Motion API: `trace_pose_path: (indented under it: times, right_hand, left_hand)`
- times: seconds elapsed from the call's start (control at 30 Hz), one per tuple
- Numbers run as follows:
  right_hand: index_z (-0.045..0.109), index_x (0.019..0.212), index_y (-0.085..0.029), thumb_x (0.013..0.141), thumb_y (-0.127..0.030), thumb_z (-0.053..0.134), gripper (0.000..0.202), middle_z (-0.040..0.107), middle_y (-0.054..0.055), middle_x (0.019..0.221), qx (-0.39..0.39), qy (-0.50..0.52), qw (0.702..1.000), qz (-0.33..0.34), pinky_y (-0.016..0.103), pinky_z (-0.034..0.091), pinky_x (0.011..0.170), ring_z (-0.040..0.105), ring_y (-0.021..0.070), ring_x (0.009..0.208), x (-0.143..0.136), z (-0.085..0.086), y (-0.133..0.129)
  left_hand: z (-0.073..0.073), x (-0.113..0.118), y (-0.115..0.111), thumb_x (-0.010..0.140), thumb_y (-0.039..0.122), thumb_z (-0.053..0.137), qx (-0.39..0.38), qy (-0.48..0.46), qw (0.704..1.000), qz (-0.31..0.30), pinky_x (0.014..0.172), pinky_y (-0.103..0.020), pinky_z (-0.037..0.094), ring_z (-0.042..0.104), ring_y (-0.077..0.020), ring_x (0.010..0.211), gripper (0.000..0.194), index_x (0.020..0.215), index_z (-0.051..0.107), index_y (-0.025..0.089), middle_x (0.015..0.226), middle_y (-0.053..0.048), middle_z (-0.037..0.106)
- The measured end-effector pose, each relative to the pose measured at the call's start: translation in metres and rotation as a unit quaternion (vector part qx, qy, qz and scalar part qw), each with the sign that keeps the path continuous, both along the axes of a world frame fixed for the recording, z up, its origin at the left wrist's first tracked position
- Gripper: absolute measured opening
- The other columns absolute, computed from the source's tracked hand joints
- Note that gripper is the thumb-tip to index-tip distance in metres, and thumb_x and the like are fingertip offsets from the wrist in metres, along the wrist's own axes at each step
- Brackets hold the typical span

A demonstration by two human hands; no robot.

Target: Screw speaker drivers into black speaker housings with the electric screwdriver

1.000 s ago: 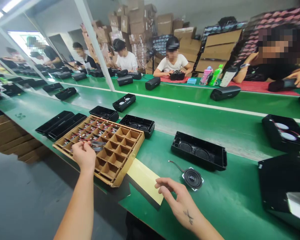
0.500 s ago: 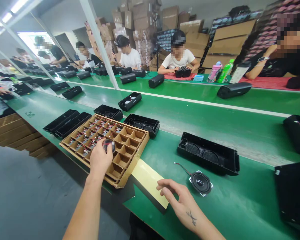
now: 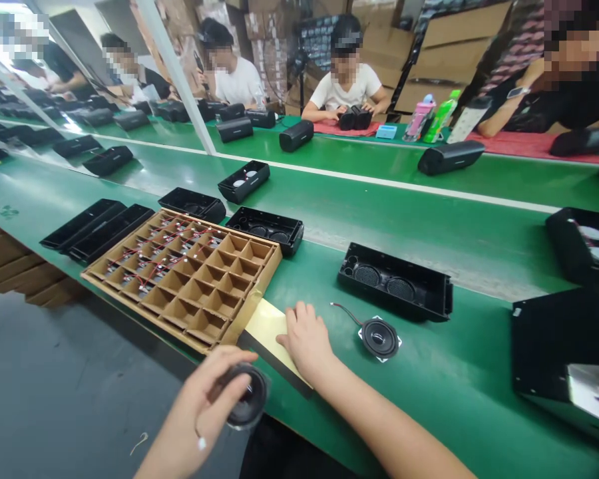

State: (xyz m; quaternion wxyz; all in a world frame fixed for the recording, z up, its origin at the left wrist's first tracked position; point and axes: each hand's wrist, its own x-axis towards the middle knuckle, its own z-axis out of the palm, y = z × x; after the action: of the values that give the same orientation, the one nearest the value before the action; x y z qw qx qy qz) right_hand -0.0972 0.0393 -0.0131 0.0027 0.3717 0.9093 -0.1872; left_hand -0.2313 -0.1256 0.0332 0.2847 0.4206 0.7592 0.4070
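Observation:
My left hand (image 3: 207, 406), near the table's front edge, grips a round black speaker driver (image 3: 249, 398) by its rim; a short wire with a white plug hangs below the palm. My right hand (image 3: 307, 340) lies over a flat yellow-topped block (image 3: 267, 327), thumb apart from its slightly bent fingers. I see nothing in that hand, though its fingertips are partly hidden. A second speaker driver (image 3: 379, 338) rests face up on the green table, its wire stretched to the left. Behind it sits an open black speaker housing (image 3: 397, 283) with two round grilles.
To the left, a divided cardboard tray (image 3: 199, 279) has drivers with red wires in its far-left compartments. More black housings (image 3: 264, 229) stand behind it. A large black box (image 3: 562, 359) is at right. Co-workers (image 3: 347, 86) sit across the green line (image 3: 359, 206).
My left hand has lifted the speaker driver out from the tray and moved toward me. My right hand has shifted left and onto the yellow-topped block. The view has turned slightly right and down.

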Motion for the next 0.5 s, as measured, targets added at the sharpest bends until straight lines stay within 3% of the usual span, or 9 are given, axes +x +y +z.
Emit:
trace_pose_path:
  times: [0.07,0.13,0.23,0.3,0.37,0.5]
  right_hand:
    - [0.065,0.112,-0.013,0.1,-0.021,0.064,0.014,0.065,0.017,0.112,0.004,-0.018,1.0,0.011,0.044,0.053,0.087,0.061,0.0316,0.106,-0.006,-0.002,-0.003]
    - [0.066,0.11,-0.014,0.102,-0.018,0.058,0.011,0.065,0.016,0.11,0.012,-0.023,0.999,0.02,0.043,0.051,0.085,0.06,0.0306,0.104,-0.003,-0.001,-0.005]
    - [0.064,0.12,-0.013,0.104,-0.037,0.06,0.03,0.063,0.019,0.12,0.03,-0.007,0.999,0.035,0.048,0.048,0.089,0.056,0.0356,0.113,0.011,0.003,-0.008]
    - [0.059,0.134,-0.013,0.1,-0.053,0.063,0.052,0.06,0.021,0.13,0.038,0.011,0.997,0.06,0.053,0.045,0.096,0.052,0.0372,0.119,0.023,0.003,-0.008]
    - [0.054,0.144,-0.017,0.099,-0.055,0.065,0.059,0.058,0.019,0.137,0.041,0.025,0.996,0.079,0.054,0.042,0.101,0.05,0.0359,0.121,0.034,0.001,-0.009]
    - [0.058,0.141,-0.024,0.105,-0.038,0.059,0.039,0.06,0.015,0.133,0.041,0.034,0.996,0.07,0.048,0.043,0.095,0.051,0.0331,0.119,0.041,-0.009,-0.006]
  left_hand:
    - [-0.016,0.023,-0.004,0.083,0.052,0.073,-0.045,-0.076,0.995,-0.051,0.075,-0.032,0.064,0.076,-0.026,0.089,0.029,0.106,0.081,0.035,0.099,-0.006,0.077]
    - [-0.033,0.039,-0.004,0.081,0.048,0.075,-0.066,-0.122,0.989,-0.053,0.073,-0.032,0.063,0.076,-0.0256,0.087,0.031,0.108,0.078,0.032,0.094,-0.006,0.078]
    - [-0.05,0.047,-0.001,0.081,0.043,0.076,-0.07,-0.132,0.988,-0.03,0.077,-0.031,0.061,0.076,-0.025,0.089,0.024,0.097,0.074,0.027,0.092,-0.006,0.079]
    - [-0.055,0.045,0.002,0.082,0.043,0.074,-0.066,-0.127,0.989,-0.027,0.077,-0.031,0.06,0.075,-0.0241,0.087,0.02,0.089,0.072,0.025,0.09,-0.005,0.078]
    - [-0.057,0.041,0.004,0.083,0.044,0.074,-0.066,-0.125,0.989,-0.033,0.076,-0.032,0.06,0.075,-0.0238,0.083,0.019,0.085,0.073,0.025,0.085,-0.005,0.078]
    - [-0.057,0.037,0.005,0.082,0.044,0.076,-0.068,-0.111,0.99,-0.047,0.078,-0.033,0.061,0.076,-0.0251,0.084,0.019,0.085,0.077,0.025,0.088,-0.005,0.081]
